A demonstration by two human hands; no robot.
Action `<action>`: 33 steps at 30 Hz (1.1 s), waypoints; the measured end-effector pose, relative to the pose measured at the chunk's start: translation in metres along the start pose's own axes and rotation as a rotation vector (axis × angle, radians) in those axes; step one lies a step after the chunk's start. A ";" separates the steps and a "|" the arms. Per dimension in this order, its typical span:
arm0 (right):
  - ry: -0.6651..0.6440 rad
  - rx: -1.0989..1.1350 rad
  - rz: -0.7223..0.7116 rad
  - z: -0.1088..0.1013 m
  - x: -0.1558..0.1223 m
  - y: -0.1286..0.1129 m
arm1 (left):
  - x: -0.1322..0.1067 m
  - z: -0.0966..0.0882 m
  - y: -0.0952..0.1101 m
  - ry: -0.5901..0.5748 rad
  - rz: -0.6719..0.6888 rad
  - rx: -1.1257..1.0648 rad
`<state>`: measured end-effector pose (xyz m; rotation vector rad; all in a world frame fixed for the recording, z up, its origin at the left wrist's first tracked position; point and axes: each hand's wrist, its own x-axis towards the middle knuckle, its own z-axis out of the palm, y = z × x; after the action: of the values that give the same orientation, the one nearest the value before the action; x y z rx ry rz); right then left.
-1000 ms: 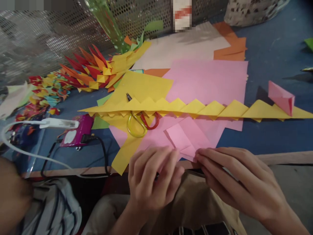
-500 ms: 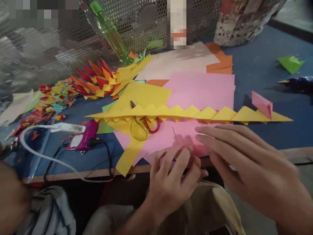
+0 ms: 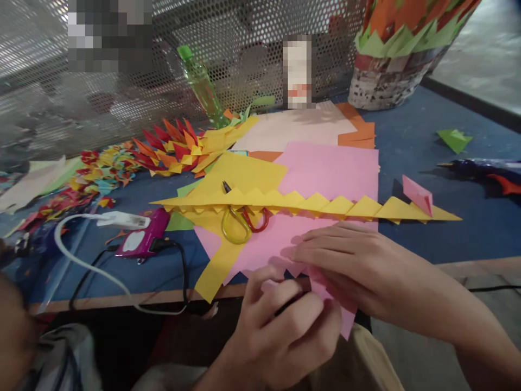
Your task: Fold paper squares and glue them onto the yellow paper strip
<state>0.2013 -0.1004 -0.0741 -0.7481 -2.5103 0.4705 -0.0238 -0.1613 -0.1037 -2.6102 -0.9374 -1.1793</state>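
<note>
My left hand (image 3: 285, 331) is curled at the table's near edge, its fingers pinching a small folded pink paper piece (image 3: 340, 312). My right hand (image 3: 358, 266) lies over the same piece from the right, fingers stretched along its top and pressing it. Just beyond them a large pink sheet (image 3: 325, 174) lies flat. A long chain of folded yellow triangles (image 3: 325, 205) crosses it from left to right. A pink folded triangle (image 3: 418, 194) sits on the chain's right end. Scissors with yellow and red handles (image 3: 240, 220) lie partly under the chain.
A yellow sheet (image 3: 240, 174) overlaps the pink one. Red, orange and yellow folded pieces (image 3: 179, 146) pile at the back left beside a green bottle (image 3: 201, 84). A magenta device (image 3: 144, 239) with cables sits front left. A paper-covered basket (image 3: 391, 60) stands at the back right, by a green scrap (image 3: 455, 139).
The view has tilted up. My right hand came down from above the sheet onto the small pink piece, and my left hand drew back to the table edge and closed on it.
</note>
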 end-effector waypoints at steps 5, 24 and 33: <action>0.134 0.252 0.184 -0.006 -0.004 -0.002 | 0.009 -0.016 -0.020 -0.061 -0.077 -0.200; 0.423 0.126 0.442 0.021 -0.022 -0.002 | 0.044 0.005 -0.035 -0.284 -0.572 -0.314; 0.316 -0.182 0.220 0.034 -0.036 0.000 | 0.050 0.028 -0.036 -0.291 -0.395 -0.035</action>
<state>0.2093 -0.1277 -0.1146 -1.0848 -2.2041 0.1789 -0.0021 -0.0985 -0.0922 -2.7552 -1.5580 -0.8980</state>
